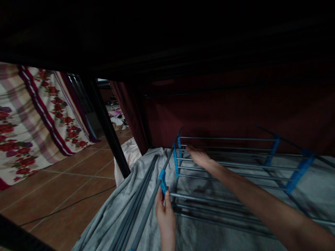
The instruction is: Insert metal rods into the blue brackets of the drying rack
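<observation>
A grey metal drying rack (230, 164) with blue plastic joints lies flat on a grey blanket (110, 216) on a lower bunk. My left hand (164, 216) is closed around a blue joint on the rack's grey side tube, near the front. Far along the rack, my right hand (197, 155) is stretched forward and rests on the far rods by the blue corner piece, fingers curled over a rod. Several loose grey tubes (136, 205) lie beside the rack on the left.
The dark upper bunk hangs overhead. A black bed post (108, 134) stands at the left of the bed. A dark red curtain (235, 115) backs the bunk. A floral blanket (34, 122) hangs at left over the brown tile floor (68, 188).
</observation>
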The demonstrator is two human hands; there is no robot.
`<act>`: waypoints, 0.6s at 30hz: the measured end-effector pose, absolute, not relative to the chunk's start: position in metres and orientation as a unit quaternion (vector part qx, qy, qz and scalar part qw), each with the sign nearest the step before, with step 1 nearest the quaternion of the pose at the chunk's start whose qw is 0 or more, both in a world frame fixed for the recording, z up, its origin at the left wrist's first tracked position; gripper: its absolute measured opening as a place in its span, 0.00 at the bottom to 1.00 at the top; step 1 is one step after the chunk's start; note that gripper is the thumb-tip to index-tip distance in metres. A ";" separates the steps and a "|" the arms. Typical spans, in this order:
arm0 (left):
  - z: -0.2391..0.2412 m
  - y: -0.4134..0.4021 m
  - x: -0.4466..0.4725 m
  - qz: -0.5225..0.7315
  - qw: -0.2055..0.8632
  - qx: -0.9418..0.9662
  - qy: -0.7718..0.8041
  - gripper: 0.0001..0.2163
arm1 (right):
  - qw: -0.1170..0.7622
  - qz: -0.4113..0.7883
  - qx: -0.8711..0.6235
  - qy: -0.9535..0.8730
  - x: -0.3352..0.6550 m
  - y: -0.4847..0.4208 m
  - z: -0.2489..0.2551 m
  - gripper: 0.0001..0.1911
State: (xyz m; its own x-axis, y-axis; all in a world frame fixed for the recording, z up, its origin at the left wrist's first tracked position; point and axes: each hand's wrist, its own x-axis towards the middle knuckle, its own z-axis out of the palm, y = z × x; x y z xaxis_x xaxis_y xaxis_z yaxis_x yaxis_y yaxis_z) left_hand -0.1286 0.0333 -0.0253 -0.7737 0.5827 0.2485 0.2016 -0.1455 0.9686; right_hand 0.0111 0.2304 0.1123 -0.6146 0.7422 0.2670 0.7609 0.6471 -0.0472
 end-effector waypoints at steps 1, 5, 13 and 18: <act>-0.025 0.033 -0.128 0.693 0.138 0.307 0.638 0.27 | 0.133 -0.035 -0.416 -0.899 0.011 0.230 0.113 0.33; -0.024 0.034 -0.127 0.691 0.139 0.305 0.641 0.27 | 0.134 -0.035 -0.411 -0.901 0.012 0.231 0.113 0.32; -0.025 0.034 -0.128 0.690 0.141 0.301 0.643 0.26 | 0.097 -0.026 -0.420 -0.902 0.012 0.234 0.115 0.34; -0.022 0.032 -0.128 0.687 0.144 0.304 0.644 0.26 | 0.097 -0.023 -0.418 -0.903 0.012 0.233 0.116 0.34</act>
State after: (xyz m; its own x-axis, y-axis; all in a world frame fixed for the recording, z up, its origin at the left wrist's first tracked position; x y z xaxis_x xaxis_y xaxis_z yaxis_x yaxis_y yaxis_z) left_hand -0.1279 0.0322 -0.0222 -0.7740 0.5890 0.2325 0.1943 -0.1286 0.9725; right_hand 0.0117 0.2334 0.1163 -0.6317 0.7505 0.1941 0.7595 0.6493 -0.0392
